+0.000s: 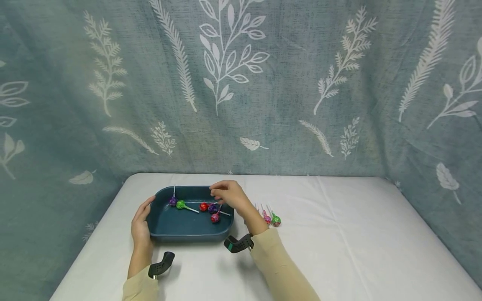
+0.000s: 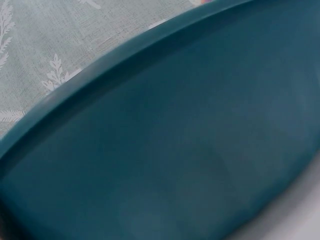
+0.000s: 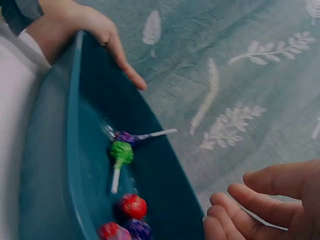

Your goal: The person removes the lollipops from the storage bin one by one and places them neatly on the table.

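A dark teal tray (image 1: 180, 238) holds several wrapped lollipops. A purple lollipop (image 1: 173, 201) and a green lollipop (image 1: 181, 205) lie at its back left. Toward the right are a red lollipop (image 1: 203, 206), a dark purple lollipop (image 1: 213, 208) and a pink lollipop (image 1: 215, 218). My left hand (image 1: 141, 225) rests against the tray's left end, fingers extended along the outside in the right wrist view. Above the tray's back right corner hovers my right hand (image 1: 230, 195), fingers loosely bent, with nothing visible between them in the right wrist view (image 3: 265, 200).
On the white tablecloth (image 1: 361, 234), right of the tray and partly behind my right forearm, lie a pink lollipop (image 1: 267, 219) and a green lollipop (image 1: 276, 220), sticks pointing back. A patterned green curtain (image 1: 286, 142) hangs behind the table.
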A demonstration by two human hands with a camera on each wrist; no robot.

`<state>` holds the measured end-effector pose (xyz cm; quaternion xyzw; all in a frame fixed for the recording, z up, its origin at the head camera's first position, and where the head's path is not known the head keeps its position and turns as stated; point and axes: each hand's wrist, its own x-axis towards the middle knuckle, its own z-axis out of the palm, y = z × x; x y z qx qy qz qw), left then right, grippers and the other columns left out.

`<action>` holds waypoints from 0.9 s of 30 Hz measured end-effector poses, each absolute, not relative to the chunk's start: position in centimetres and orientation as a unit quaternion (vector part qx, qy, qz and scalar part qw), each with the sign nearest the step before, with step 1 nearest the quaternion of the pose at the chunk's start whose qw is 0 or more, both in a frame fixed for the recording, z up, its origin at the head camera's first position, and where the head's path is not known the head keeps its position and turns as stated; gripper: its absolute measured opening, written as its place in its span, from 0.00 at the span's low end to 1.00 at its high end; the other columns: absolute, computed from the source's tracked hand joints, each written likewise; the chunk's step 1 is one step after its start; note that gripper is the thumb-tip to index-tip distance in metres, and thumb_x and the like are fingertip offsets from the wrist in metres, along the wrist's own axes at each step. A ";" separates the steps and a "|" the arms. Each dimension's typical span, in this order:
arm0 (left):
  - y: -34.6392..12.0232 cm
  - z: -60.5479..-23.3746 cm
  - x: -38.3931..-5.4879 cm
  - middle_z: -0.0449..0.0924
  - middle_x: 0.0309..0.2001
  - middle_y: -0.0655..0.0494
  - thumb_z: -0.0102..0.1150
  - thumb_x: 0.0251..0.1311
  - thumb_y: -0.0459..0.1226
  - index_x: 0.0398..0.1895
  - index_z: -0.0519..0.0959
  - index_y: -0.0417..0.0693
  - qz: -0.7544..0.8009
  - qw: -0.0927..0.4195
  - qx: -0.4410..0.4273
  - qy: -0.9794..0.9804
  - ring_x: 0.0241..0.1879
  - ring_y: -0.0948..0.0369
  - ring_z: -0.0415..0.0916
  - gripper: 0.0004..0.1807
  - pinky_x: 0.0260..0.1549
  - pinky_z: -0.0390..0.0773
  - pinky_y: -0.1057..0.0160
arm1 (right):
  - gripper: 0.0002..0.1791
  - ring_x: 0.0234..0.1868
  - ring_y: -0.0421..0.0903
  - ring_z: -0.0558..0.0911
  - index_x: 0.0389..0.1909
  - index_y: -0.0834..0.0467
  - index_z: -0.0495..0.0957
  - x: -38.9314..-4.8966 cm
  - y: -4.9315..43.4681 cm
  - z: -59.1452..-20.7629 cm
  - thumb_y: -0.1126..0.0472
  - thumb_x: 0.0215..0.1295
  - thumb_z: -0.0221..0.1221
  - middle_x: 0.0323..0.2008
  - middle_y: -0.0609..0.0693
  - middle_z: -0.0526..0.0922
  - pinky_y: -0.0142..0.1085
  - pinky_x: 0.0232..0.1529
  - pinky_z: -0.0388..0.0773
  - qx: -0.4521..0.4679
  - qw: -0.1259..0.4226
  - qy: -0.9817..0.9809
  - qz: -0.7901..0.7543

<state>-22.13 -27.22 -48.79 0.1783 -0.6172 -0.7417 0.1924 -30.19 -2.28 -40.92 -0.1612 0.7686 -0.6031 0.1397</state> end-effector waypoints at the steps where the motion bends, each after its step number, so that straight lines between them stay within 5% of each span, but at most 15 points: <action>1: -27.2 -48.8 -22.2 0.60 0.71 0.58 0.33 0.76 0.41 0.67 0.70 0.49 -0.741 0.193 0.179 -0.618 0.73 0.62 0.45 0.23 0.69 0.29 0.53 | 0.15 0.44 0.57 0.81 0.50 0.68 0.79 -30.4 -2.6 -41.0 0.63 0.69 0.56 0.40 0.57 0.84 0.48 0.46 0.79 -0.162 0.159 0.762 -0.606; 8: -27.4 -49.1 -22.3 0.59 0.72 0.56 0.32 0.76 0.40 0.68 0.69 0.47 -0.742 0.190 0.177 -0.617 0.73 0.61 0.44 0.23 0.69 0.28 0.52 | 0.16 0.47 0.60 0.81 0.51 0.70 0.78 -31.4 -4.4 -41.3 0.63 0.70 0.55 0.42 0.62 0.83 0.46 0.45 0.80 -0.136 0.235 0.747 -0.607; 17: -27.4 -49.0 -22.4 0.60 0.71 0.57 0.32 0.75 0.40 0.67 0.70 0.47 -0.741 0.196 0.180 -0.617 0.73 0.61 0.46 0.23 0.69 0.29 0.52 | 0.14 0.30 0.48 0.82 0.47 0.72 0.79 -31.5 -6.1 -42.8 0.66 0.67 0.56 0.39 0.65 0.82 0.42 0.39 0.82 -0.089 0.251 0.769 -0.581; 27: -27.4 -49.0 -22.4 0.59 0.72 0.57 0.32 0.76 0.41 0.68 0.69 0.48 -0.742 0.191 0.179 -0.617 0.73 0.61 0.44 0.24 0.68 0.28 0.52 | 0.12 0.20 0.47 0.84 0.42 0.74 0.80 -31.1 -6.7 -43.6 0.67 0.67 0.55 0.29 0.65 0.84 0.39 0.27 0.82 -0.078 0.244 0.787 -0.560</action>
